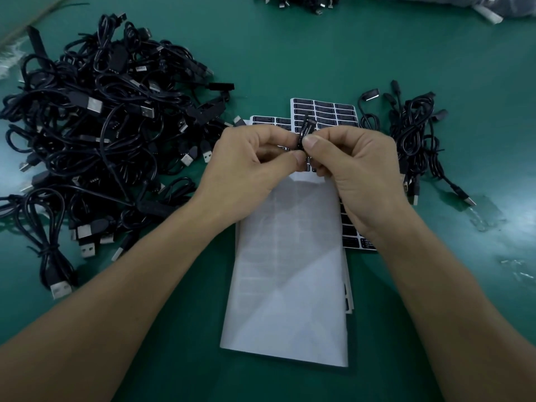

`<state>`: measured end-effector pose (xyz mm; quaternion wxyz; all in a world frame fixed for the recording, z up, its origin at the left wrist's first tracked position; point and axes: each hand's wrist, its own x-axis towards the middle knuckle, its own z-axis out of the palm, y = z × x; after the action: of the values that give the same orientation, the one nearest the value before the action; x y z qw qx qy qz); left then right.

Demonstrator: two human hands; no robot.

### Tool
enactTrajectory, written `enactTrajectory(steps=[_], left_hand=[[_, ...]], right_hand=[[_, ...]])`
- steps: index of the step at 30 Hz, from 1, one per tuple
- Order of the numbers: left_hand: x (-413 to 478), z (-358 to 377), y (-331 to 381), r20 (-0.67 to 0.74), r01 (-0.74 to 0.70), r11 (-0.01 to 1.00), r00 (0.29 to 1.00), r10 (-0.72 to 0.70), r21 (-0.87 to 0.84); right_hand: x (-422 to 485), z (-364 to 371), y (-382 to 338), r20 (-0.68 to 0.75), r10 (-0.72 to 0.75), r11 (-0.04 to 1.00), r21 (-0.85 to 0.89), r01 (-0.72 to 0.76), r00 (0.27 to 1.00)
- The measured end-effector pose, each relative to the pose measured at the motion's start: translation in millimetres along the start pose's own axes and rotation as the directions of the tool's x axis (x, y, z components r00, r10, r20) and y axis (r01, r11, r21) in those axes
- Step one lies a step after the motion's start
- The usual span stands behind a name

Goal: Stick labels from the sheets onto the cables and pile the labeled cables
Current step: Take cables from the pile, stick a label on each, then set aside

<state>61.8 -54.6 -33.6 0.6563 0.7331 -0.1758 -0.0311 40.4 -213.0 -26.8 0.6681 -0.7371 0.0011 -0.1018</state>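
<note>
Two hands: the left hand [255, 158] and right hand [348, 163] meet at the middle of the frame, thumbs and forefingers pinching one black label [305, 131] between them; its free end sticks up above the thumbs.
Cable in hand: cannot tell; no cable shows between the fingers, and one may be hidden behind them.
Label sheets: the label sheets [333, 111] lie just beyond the hands, centre right, with many black labels left in their rows.
Spent sheet: a white backing sheet [284, 271] lies under the wrists, lower centre, covering part of another sheet.
Large pile: a big cable heap [101, 126] fills the left of the frame; several cables there carry flat black tabs, so this is probably the labelled pile.
Small bundle: a small cable bunch [414, 140] sits at centre right, near the sheets, probably waiting for labels.
Far stock: more cables [301, 2] show at the top edge of the green table [290, 53].
Progress: likely well along, though far from finished; this label is not yet wrapped on.
</note>
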Motion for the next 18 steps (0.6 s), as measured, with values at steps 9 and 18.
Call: enactTrajectory(steps=[9, 18], left_hand=[[1.2, 3.0, -0.2, -0.042, 0.009, 0.999, 0.999, -0.011, -0.049], [-1.4, 7.4, -0.2, -0.073, -0.014, 0.999, 0.997, 0.012, -0.03]], right_hand=[[-3.4, 2.8, -5.0, -0.026, -0.028, 0.999, 0.045, 0.029, 0.999], [-4.3, 1.3, -4.0, -0.12, -0.027, 0.996, -0.086, 0.017, 0.992]])
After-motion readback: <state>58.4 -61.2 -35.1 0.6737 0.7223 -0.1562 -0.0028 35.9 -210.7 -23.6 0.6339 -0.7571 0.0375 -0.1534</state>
